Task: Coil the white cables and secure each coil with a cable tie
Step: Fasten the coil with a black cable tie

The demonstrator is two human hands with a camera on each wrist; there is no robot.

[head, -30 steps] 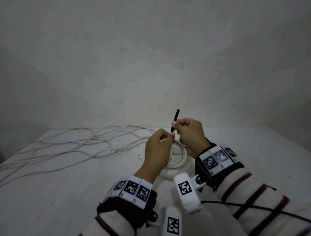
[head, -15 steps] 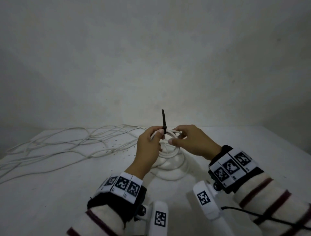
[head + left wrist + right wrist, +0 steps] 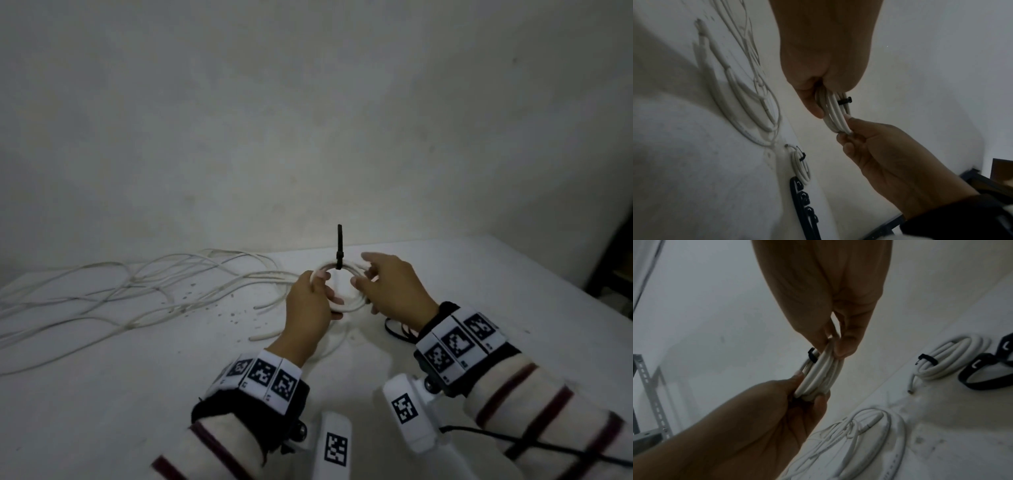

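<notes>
**Coil in hand, tie fitted**

We list: a white flat table [image 3: 102,394], loose white cables [image 3: 137,291] sprawled toward its left edge. Above its middle, a white round cable coil [image 3: 346,305], pinched by our left hand [image 3: 308,308] and right hand [image 3: 394,294]. A black plastic cable tie [image 3: 339,251] rings its far side, tail upright.

Left hand [image 3: 310,305] covers the near arc of the round white cable coil [image 3: 346,274]; loose white cables [image 3: 102,294] (1 tangle) run off the picture's left edge.
</notes>
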